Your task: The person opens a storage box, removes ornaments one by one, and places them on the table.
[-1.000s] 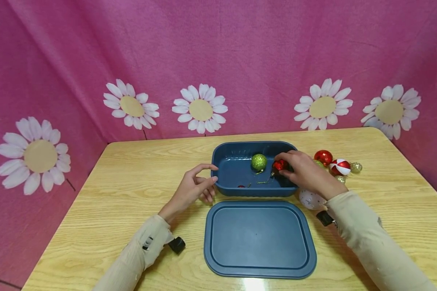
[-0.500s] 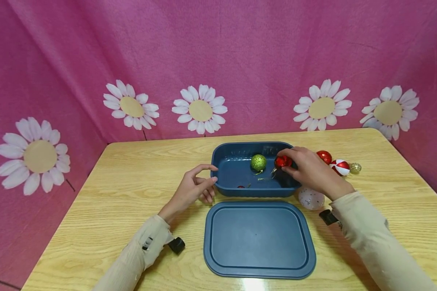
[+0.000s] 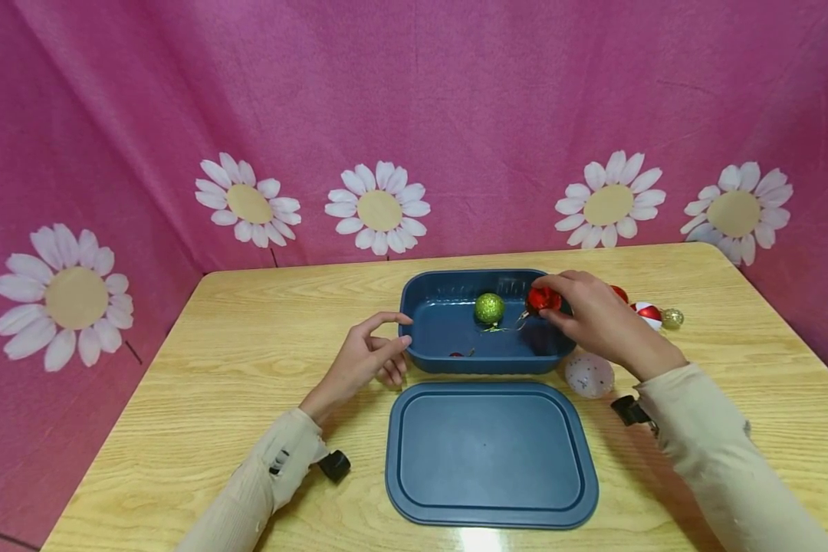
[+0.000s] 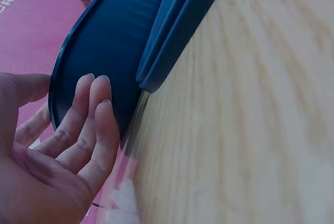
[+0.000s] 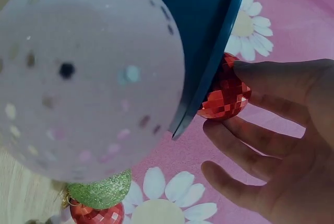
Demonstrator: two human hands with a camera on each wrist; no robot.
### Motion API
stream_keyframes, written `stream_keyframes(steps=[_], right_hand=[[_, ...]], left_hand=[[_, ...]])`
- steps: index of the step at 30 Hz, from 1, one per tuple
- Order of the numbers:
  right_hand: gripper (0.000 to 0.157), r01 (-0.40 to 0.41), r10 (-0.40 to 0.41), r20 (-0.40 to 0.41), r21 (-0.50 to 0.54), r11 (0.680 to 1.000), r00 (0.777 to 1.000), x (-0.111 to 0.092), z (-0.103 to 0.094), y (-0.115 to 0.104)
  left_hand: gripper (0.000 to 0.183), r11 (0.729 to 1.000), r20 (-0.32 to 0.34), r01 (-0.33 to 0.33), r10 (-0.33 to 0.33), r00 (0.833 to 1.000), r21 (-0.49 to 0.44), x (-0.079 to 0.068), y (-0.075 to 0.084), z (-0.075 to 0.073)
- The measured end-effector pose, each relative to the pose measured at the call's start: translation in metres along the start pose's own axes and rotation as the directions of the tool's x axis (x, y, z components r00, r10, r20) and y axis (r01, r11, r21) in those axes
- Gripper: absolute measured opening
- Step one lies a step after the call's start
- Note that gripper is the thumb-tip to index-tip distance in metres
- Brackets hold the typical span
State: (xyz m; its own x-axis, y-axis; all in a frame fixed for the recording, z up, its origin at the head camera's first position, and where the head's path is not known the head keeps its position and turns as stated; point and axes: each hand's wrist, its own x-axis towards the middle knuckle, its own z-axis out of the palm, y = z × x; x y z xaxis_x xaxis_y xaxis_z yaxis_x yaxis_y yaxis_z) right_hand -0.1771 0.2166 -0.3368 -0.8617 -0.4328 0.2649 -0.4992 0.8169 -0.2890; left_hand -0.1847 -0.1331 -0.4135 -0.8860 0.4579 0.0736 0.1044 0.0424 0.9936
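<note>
My right hand (image 3: 596, 318) pinches a shiny red faceted bauble (image 3: 543, 299) between thumb and fingers, over the right end of a dark blue plastic box (image 3: 483, 365). Its gold cord trails down to the left. In the right wrist view, the red bauble (image 5: 228, 96) shows above the box rim. My left hand (image 3: 369, 353) rests at the box's left end, thumb and index finger at the rim; in the left wrist view its other fingers (image 4: 83, 130) lie loosely bent along the outer wall. Inside the box are a green glitter bauble (image 3: 489, 308) and a small red item (image 3: 457, 354), mostly hidden by the front wall.
The blue lid (image 3: 490, 456) lies flat in front of the box. A clear confetti-dotted ball (image 3: 589, 375) sits by the box's right front corner. Farther right are a red-and-white bauble (image 3: 647, 313) and a gold one (image 3: 672, 319). A green glitter bauble (image 5: 102, 190) shows in the right wrist view.
My right hand has lifted the red bauble from inside the box, up and to the right, toward the right rim. The left hand has stayed in place.
</note>
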Motion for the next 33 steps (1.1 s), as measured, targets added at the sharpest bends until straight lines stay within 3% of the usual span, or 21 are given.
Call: stream_keyframes(steps=[9,18,33], right_hand=[[0.041,-0.018,0.018,0.000,-0.017,1.000,1.000,-0.006,-0.002,-0.004],[0.040,0.015,-0.015,-0.044,0.004,1.000,0.999,-0.014,-0.006,0.001],[0.047,-0.048,0.049,-0.037,0.037,0.998,0.998,-0.035,-0.022,0.012]], left_hand=[[0.040,1.000,0.005,-0.003,0.003,1.000,-0.008,0.000,0.001,0.000],[0.040,1.000,0.002,-0.006,0.006,1.000,-0.002,-0.001,0.001,0.000],[0.041,1.000,0.007,-0.007,0.007,1.000,-0.010,-0.001,0.001,0.000]])
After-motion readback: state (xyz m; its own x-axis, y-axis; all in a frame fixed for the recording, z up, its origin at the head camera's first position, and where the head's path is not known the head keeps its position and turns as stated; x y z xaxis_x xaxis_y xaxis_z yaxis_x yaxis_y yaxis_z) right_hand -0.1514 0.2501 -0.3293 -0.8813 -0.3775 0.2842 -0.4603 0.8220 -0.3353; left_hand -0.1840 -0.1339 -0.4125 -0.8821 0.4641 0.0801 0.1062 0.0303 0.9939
